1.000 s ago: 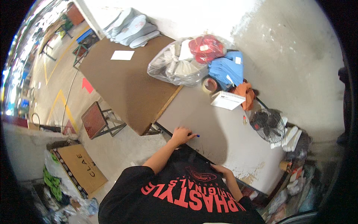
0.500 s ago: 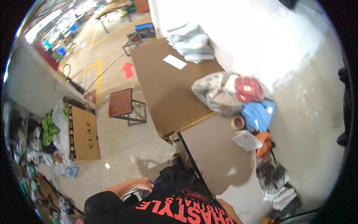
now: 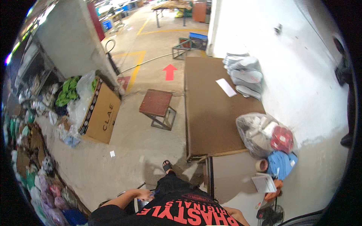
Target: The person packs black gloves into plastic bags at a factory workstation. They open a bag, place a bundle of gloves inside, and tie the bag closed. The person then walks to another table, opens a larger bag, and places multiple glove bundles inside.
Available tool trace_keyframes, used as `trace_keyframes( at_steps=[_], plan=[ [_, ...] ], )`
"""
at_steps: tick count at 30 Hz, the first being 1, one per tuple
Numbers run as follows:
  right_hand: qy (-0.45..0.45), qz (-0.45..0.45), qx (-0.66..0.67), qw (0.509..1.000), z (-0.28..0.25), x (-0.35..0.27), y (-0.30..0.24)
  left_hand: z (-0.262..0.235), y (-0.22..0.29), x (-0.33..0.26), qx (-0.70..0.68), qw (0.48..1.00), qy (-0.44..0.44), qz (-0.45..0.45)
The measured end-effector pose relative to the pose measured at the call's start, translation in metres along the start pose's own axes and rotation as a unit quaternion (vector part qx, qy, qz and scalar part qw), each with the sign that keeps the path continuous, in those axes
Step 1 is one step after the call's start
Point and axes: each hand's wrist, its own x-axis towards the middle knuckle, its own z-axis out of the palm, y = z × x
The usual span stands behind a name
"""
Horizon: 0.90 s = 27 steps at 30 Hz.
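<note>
At seven o'clock your left hand (image 3: 144, 195) grips a blue pen (image 3: 153, 193), likely light, best held mid-barrel; right hand hidden, state unclear.

Left hand (image 3: 145, 194) off grey table (image 3: 230, 168), lowered; sandalled foot (image 3: 167, 166) now showing

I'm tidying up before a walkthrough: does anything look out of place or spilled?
Yes: a small white scrap lies by itself on the floor, and crumpled plastic lies beside the cardboard box rather than in it. Both look like stray litter, though they may be there on purpose.
</note>
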Motion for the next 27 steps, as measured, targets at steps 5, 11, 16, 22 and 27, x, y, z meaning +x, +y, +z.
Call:
trace_keyframes(
  at_steps=[5,11,16,22,27],
  plan=[
    [-0.017,0.030,-0.066,0.997,-0.034,0.040,-0.106,-0.037,-0.012,-0.018,0.052,0.993,0.104,0.029],
    [-0.030,0.053,-0.146,0.987,-0.048,0.097,-0.227,-0.066,-0.045,-0.042,-0.123,0.974,0.183,0.052],
    [-0.042,0.067,-0.182,0.980,-0.044,0.136,-0.325,-0.059,-0.079,-0.045,-0.343,0.910,0.215,0.095],
    [-0.082,0.122,-0.174,0.974,-0.050,0.161,-0.421,-0.025,-0.054,-0.097,-0.585,0.787,0.115,0.161],
    [-0.273,0.117,-0.053,0.953,-0.080,0.214,-0.489,-0.031,-0.014,-0.094,-0.708,0.660,0.174,0.185]
  ],
)
